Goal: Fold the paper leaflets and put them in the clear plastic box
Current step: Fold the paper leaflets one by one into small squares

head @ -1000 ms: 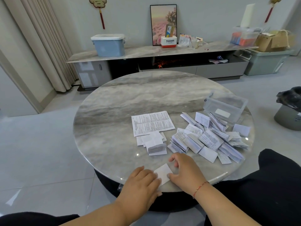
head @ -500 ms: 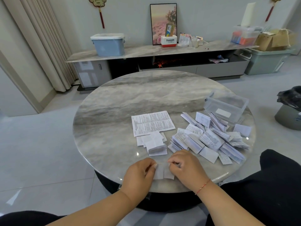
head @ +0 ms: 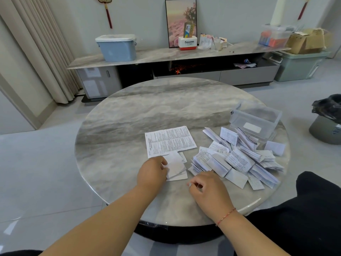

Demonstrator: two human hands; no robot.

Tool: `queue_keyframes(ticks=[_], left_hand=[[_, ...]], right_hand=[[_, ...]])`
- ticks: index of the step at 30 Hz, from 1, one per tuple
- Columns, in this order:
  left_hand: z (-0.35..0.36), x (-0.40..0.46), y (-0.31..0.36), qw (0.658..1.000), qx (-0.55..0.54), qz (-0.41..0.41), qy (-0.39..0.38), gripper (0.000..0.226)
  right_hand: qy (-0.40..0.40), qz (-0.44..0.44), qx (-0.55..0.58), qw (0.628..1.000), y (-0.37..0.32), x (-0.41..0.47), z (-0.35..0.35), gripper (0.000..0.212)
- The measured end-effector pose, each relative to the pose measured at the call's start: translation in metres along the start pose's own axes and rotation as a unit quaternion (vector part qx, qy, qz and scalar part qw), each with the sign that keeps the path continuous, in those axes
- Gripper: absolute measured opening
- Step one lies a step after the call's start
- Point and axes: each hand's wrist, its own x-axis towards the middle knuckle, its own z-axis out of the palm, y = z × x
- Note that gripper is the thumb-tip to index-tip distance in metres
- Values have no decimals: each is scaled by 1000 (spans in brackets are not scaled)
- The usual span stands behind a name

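Observation:
A small stack of folded leaflets point(head: 176, 168) lies near the front middle of the round marble table point(head: 147, 111). My left hand point(head: 152, 171) pinches the top folded leaflet at the stack's left edge. Just to the right, my right hand point(head: 207, 190) hovers low over the table with its fingers loosely curled and nothing in them. An unfolded printed leaflet point(head: 169, 140) lies flat behind the stack. A loose pile of several folded leaflets point(head: 238, 160) spreads to the right. The clear plastic box point(head: 255, 118) stands behind that pile at the table's right edge.
A bin lined with a black bag point(head: 326, 119) stands on the floor to the right. My dark-clothed leg point(head: 313, 209) is at the table's front right. A long low console point(head: 175, 54) with boxes runs along the back wall.
Both hands finished folding a leaflet at the table's front edge. My left hand carried it forward onto the small stack, and my right hand let go and drew slightly right.

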Motion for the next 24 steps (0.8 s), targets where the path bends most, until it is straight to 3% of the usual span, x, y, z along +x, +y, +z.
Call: queue_keyframes(ticks=[5,9,11,19,24], left_hand=[[-1,2,-8,996,65,59,11,27],[2,-2,-16,968,95,216,88,28],[2,-2,-18,954,111,255,114,26],[8,-11,-33,948,163,264,64,19],[3,-12,-34,946,147,283,58,33]], right_hand=[[-21,-6,4,1000,3,-1,8,40],[-29,-7,-5,1000,1,0,10,37],[-27,-8,-9,1000,0,0,10,35],[-27,-20,0,999,-7,-3,11,27],[-25,-12,1,1000,-9,-1,10,19]])
